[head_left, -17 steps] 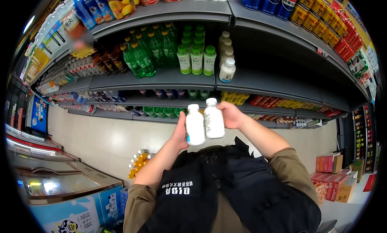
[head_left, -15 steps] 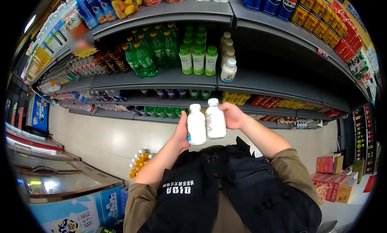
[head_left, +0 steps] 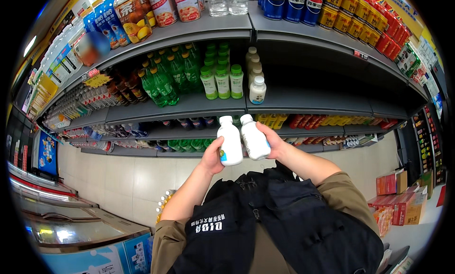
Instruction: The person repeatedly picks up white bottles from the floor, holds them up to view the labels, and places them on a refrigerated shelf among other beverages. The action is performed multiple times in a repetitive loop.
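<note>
Off the front shelf edge (head_left: 327, 115), the left hand (head_left: 213, 157) clasps the left bottle (head_left: 231, 143) and the right hand (head_left: 273, 145) the right bottle (head_left: 255, 140), side by side, so an inward tilt could knock one loose.

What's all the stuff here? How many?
Held bottles: two, white, centre
Shelving: one row, grey, ahead
Pale bottles: four visible, whitish, on shelving
Green-topped bottles: many, green and white, beside those
Tapered bottles: many, green, farther left
Cans: many, blue, gold and red, upper right
Boxes: several, red and brown, right floor
Cabinet: one, blue front, lower left
Other goods: too many to count, mixed colours, around
Vest: one, black, worn
Left hand: one, bare, on left bottle
Right hand: one, bare, on right bottle
</note>
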The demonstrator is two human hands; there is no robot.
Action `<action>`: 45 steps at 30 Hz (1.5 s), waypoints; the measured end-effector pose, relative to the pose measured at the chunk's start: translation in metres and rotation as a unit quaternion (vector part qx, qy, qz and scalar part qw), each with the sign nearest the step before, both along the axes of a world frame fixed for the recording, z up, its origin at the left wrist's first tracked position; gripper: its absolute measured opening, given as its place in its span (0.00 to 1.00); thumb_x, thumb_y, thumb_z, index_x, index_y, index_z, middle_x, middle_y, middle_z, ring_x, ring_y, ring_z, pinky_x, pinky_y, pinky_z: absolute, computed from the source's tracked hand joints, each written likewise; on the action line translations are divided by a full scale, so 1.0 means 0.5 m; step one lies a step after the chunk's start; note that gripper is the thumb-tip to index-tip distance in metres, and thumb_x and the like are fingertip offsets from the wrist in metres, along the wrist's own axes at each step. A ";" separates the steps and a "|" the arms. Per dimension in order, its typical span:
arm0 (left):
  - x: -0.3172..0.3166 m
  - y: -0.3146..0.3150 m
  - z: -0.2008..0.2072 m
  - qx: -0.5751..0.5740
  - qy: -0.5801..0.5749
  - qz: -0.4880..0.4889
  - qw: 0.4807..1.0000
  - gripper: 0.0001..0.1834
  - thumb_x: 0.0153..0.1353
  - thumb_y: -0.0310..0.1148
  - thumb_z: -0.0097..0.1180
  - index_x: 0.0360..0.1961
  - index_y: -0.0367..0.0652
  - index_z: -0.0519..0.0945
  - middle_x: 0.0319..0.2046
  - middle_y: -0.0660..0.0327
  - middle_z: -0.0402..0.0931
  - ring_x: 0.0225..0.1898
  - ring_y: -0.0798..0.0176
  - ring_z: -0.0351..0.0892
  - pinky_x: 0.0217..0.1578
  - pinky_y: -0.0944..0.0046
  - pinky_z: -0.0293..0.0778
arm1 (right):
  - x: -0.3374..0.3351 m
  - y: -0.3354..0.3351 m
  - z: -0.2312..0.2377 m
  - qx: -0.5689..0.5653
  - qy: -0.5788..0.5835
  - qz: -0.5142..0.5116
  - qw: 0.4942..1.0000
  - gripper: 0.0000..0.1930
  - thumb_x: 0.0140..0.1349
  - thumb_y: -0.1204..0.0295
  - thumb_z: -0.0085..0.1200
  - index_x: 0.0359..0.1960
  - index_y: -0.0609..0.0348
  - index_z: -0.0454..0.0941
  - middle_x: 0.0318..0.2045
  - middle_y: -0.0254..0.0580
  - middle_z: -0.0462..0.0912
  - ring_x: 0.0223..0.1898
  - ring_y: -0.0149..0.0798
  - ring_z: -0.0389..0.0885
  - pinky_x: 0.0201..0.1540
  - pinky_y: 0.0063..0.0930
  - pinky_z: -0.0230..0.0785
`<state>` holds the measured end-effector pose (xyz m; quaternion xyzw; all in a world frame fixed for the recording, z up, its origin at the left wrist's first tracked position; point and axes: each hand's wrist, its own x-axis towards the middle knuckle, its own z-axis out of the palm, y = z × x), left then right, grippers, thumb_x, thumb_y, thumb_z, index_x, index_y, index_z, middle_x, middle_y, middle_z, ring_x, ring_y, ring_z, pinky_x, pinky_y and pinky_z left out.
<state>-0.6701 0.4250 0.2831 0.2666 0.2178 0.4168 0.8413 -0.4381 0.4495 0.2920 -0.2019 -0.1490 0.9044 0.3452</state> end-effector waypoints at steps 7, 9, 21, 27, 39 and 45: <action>0.013 0.037 0.004 0.016 -0.017 0.027 0.999 0.34 0.67 0.54 0.46 0.66 0.40 0.64 0.60 0.52 0.72 0.58 0.51 0.75 0.61 0.48 0.70 | 0.001 0.003 0.029 0.030 -0.015 -0.020 0.999 0.28 0.71 0.52 0.38 0.65 0.57 0.66 0.59 0.45 0.76 0.57 0.48 0.78 0.63 0.47 0.68; 0.015 0.045 -0.002 0.017 0.001 0.038 0.999 0.34 0.68 0.54 0.45 0.66 0.41 0.64 0.60 0.53 0.72 0.59 0.51 0.75 0.61 0.48 0.69 | 0.005 0.003 0.047 0.045 -0.012 -0.024 0.999 0.25 0.72 0.57 0.35 0.65 0.55 0.64 0.58 0.45 0.76 0.58 0.46 0.77 0.64 0.47 0.67; 0.007 0.061 0.023 0.010 -0.042 0.019 0.999 0.30 0.70 0.48 0.43 0.68 0.43 0.62 0.62 0.56 0.70 0.62 0.54 0.71 0.62 0.50 0.68 | 0.015 0.013 0.048 0.112 -0.105 -0.083 0.985 0.28 0.70 0.59 0.47 0.68 0.57 0.60 0.61 0.46 0.73 0.61 0.45 0.75 0.62 0.46 0.69; 0.013 0.053 0.006 0.035 -0.023 0.038 0.998 0.31 0.68 0.40 0.50 0.69 0.43 0.59 0.61 0.56 0.70 0.63 0.56 0.71 0.61 0.52 0.70 | 0.010 0.024 0.021 0.088 -0.096 -0.114 0.985 0.26 0.71 0.60 0.48 0.65 0.61 0.65 0.58 0.48 0.76 0.58 0.46 0.77 0.61 0.46 0.71; 0.029 0.047 0.026 0.061 0.027 0.074 0.995 0.39 0.65 0.40 0.57 0.72 0.54 0.51 0.66 0.57 0.62 0.66 0.53 0.66 0.62 0.49 0.69 | -0.003 0.020 0.052 0.127 -0.101 -0.130 0.978 0.28 0.74 0.61 0.41 0.73 0.53 0.53 0.65 0.45 0.68 0.64 0.43 0.71 0.63 0.42 0.69; 0.043 0.053 0.024 0.064 0.046 0.076 0.994 0.34 0.71 0.56 0.41 0.70 0.49 0.58 0.64 0.56 0.66 0.65 0.53 0.68 0.61 0.49 0.69 | 0.007 0.019 0.033 0.155 -0.073 -0.147 0.974 0.30 0.72 0.65 0.33 0.75 0.53 0.47 0.69 0.43 0.63 0.67 0.42 0.66 0.67 0.39 0.63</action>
